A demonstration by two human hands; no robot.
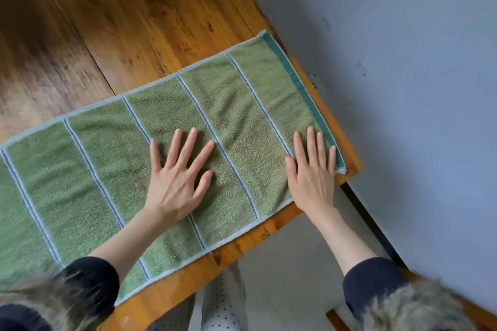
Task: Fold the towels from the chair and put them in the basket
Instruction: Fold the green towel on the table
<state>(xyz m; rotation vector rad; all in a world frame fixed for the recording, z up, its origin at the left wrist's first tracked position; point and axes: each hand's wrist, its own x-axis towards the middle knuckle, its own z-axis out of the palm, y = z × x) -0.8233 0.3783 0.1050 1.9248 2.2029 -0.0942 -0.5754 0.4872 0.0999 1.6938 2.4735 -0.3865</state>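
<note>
The left hand [178, 183] lies flat with its fingers spread wide, palm down near the middle of the green striped towel [113, 169], holding nothing, only pressing the terry cloth against the tabletop [129, 21]. The right hand [312, 172] lies flat too, fingers straight and close together, resting on the towel's right end just inside the darker teal border band [301, 80], its little finger almost at the corner. Both forearms reach forward from dark sleeves [88, 279], roughly parallel, wrists low. The towel is spread out at full length across the wooden tabletop, running from the left edge of the view to the table's right corner, its near hem close to the table's front edge; a few soft wrinkles show between the stripes. This looks like the smoothing step before the first fold. The next move would call for pinching the right-hand corners and carrying that end over to the left end, keeping the hems aligned. Neither the chair nor the basket can be identified for certain in this view.
</note>
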